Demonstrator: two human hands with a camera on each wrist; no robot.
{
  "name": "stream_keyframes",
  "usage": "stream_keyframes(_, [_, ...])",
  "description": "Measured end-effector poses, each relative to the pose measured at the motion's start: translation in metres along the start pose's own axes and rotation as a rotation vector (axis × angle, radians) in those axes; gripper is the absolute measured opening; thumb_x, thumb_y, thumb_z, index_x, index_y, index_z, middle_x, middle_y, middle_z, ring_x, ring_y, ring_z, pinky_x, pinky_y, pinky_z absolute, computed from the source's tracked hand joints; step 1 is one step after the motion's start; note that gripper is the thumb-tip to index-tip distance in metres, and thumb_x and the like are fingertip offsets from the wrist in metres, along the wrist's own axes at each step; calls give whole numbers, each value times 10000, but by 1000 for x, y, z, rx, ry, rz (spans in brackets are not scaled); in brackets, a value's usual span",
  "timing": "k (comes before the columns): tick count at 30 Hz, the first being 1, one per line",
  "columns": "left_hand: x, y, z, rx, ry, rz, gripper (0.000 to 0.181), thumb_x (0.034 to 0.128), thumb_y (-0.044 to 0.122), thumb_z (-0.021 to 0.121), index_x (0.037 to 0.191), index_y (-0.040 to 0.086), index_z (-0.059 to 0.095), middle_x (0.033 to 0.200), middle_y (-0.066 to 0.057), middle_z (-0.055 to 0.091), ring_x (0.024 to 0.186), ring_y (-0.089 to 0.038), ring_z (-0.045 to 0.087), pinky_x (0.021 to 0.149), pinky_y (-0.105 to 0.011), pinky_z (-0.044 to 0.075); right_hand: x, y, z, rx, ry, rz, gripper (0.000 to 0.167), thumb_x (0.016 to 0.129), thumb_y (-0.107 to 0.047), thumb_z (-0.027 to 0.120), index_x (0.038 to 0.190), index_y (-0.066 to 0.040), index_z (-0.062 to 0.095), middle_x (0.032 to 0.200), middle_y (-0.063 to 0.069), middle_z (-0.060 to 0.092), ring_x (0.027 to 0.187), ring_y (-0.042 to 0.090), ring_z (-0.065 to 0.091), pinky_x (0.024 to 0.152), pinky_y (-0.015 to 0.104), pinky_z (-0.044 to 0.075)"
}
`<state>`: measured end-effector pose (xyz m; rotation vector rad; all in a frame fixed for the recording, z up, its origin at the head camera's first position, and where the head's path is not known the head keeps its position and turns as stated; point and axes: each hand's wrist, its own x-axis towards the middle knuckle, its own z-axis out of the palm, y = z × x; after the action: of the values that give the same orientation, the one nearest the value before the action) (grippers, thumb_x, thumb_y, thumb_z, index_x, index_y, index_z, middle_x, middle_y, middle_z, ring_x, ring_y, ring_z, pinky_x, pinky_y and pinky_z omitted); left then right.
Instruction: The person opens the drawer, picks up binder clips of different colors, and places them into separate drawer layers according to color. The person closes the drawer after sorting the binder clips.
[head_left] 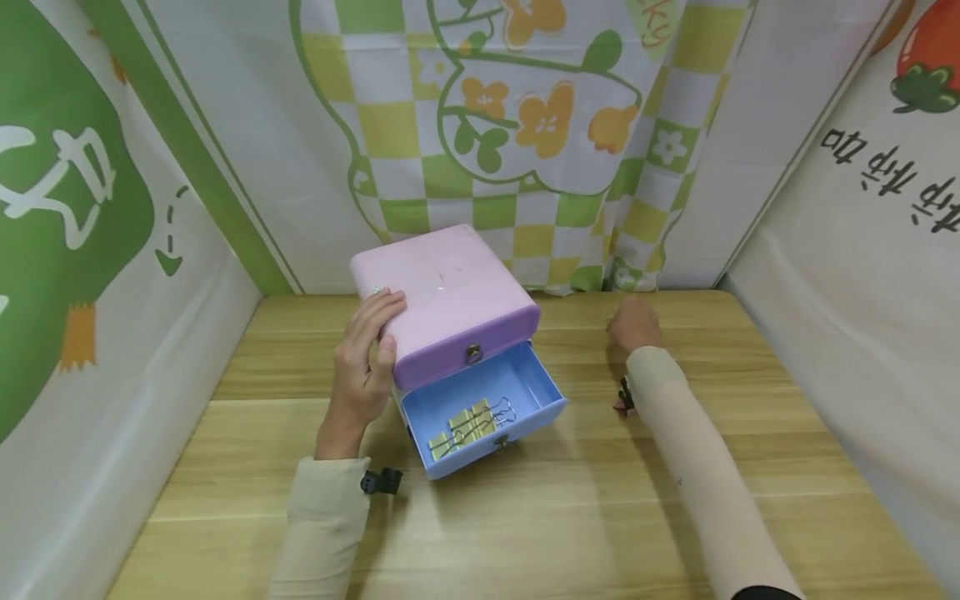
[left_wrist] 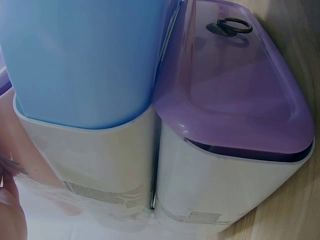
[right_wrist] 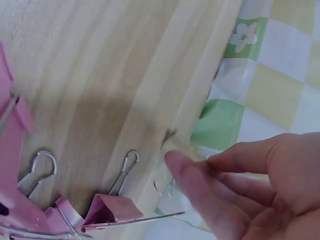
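A small drawer box with a pink top (head_left: 442, 292) and a purple drawer front stands tilted to my view. Beneath it a blue drawer (head_left: 540, 383) is pulled out, with several yellow binder clips (head_left: 472, 423) inside. In the left wrist view, another purple drawer (left_wrist: 240, 75) with a ring pull sits beside the blue one. My left hand (head_left: 363, 362) rests on the box's left edge, fingers on the top. Far right, near the table's back edge, my right hand (head_left: 635, 323) pinches a small pale yellow binder clip (right_wrist: 189, 149), mostly hidden by the fingertips.
Pink binder clips (right_wrist: 112, 207) with metal handles show at the lower left of the right wrist view. The wooden table (head_left: 600, 517) ends at a checkered curtain (head_left: 540, 237) behind, with printed fabric walls at both sides.
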<state>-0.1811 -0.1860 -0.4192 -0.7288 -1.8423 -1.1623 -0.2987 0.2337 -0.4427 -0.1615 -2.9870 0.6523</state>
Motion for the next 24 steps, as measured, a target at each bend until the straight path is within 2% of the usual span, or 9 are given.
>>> stream_keyframes(3, [0, 0, -1, 2, -1, -6, 483, 960, 145, 456, 1371, 31, 681, 1452, -143, 668, 1472, -373, 513, 1318, -447, 348, 1, 0, -4, 40, -29, -5, 346, 927, -44, 572, 590, -69, 499, 568, 52, 487, 569, 250, 497, 539, 395, 496])
stream_keyframes(5, [0, 0, -1, 0, -1, -7, 481, 960, 144, 458, 1370, 30, 682, 1451, -144, 668, 1472, -373, 512, 1319, -449, 346, 1, -2, -6, 89, -60, -8, 378, 925, -51, 547, 547, -40, 533, 495, -6, 468, 507, 186, 450, 503, 319, 442])
stream_keyframes(6, [0, 0, -1, 0, 0, -8, 480, 960, 143, 457, 1370, 31, 681, 1452, -144, 667, 1473, -373, 511, 1319, -449, 345, 0, -3, -8, 122, -81, -14, 371, 929, -62, 554, 567, -4, 608, 476, 6, 523, 494, 158, 482, 511, 277, 437])
stream_keyframes(9, [0, 0, -1, 0, 1, -9, 481, 959, 144, 458, 1370, 32, 681, 1453, -143, 667, 1473, -372, 511, 1320, -449, 344, -3, -5, -10, 294, -177, -13, 298, 973, -66, 569, 858, 101, 788, 648, 124, 751, 551, 152, 680, 588, 244, 572])
stream_keyframes(12, [0, 0, -1, 0, 0, -10, 481, 961, 147, 458, 1373, 35, 681, 1455, -141, 666, 1475, -369, 510, 1320, -448, 343, -4, -5, -10, 510, -309, 25, 307, 1026, -57, 569, 1147, 179, 722, 858, 178, 810, 705, 170, 789, 763, 274, 672])
stream_keyframes(14, [0, 0, -1, -2, 0, -9, 480, 962, 145, 458, 1372, 34, 681, 1454, -141, 667, 1475, -370, 510, 1320, -451, 344, -3, -4, -10, 639, -387, 62, 334, 1043, -54, 570, 1224, 209, 667, 853, 158, 809, 728, 146, 795, 821, 292, 682])
stream_keyframes(17, [0, 1, 0, -5, -1, -9, 478, 963, 141, 457, 1371, 33, 681, 1455, -143, 666, 1476, -372, 508, 1321, -452, 343, -1, -3, -10, 794, -491, 124, 378, 1052, -37, 562, 1311, 237, 586, 820, 76, 799, 741, 103, 789, 800, 217, 667])
stream_keyframes(20, [0, 1, 0, -4, -1, -8, 478, 963, 140, 455, 1370, 34, 681, 1455, -140, 666, 1478, -373, 507, 1321, -454, 343, -4, -6, -13, 881, -562, 152, 412, 1067, -36, 540, 1380, 232, 526, 833, 48, 796, 781, 91, 793, 802, 167, 648])
stream_keyframes(24, [1, 2, 0, -3, 0, -5, 478, 962, 142, 456, 1369, 35, 682, 1455, -138, 666, 1479, -371, 507, 1320, -463, 342, -9, -13, -22, 951, -623, 145, 439, 1082, -54, 520, 1422, 221, 478, 875, 54, 810, 837, 103, 802, 849, 170, 637])
